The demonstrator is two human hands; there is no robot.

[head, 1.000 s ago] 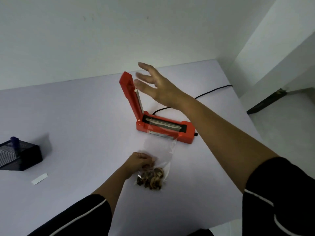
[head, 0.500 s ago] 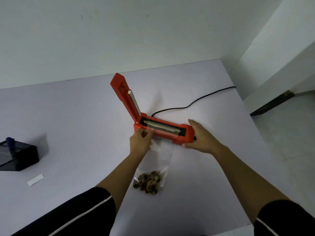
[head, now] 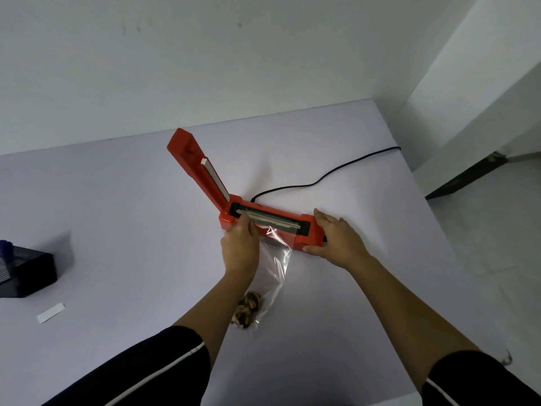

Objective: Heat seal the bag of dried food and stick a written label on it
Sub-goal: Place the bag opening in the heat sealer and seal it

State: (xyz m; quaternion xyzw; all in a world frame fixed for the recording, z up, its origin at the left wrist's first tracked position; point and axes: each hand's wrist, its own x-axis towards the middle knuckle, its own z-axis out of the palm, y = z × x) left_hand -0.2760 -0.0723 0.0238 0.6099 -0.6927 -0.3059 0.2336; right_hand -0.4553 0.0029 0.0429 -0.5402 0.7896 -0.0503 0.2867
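Head view, nearest me: the clear bag lies on the desk between my forearms, the dried food bunched at its near end and its open mouth reaching up onto the sealing strip of the red heat sealer. My left hand pinches the bag's mouth down at the strip's left end, while my right hand lies spread and flat over the sealer's right end, touching no part of the bag. Farther back the sealer's lid stands raised, its black cord trails toward the desk's far right edge, and near the left edge lie a white label and a black box.
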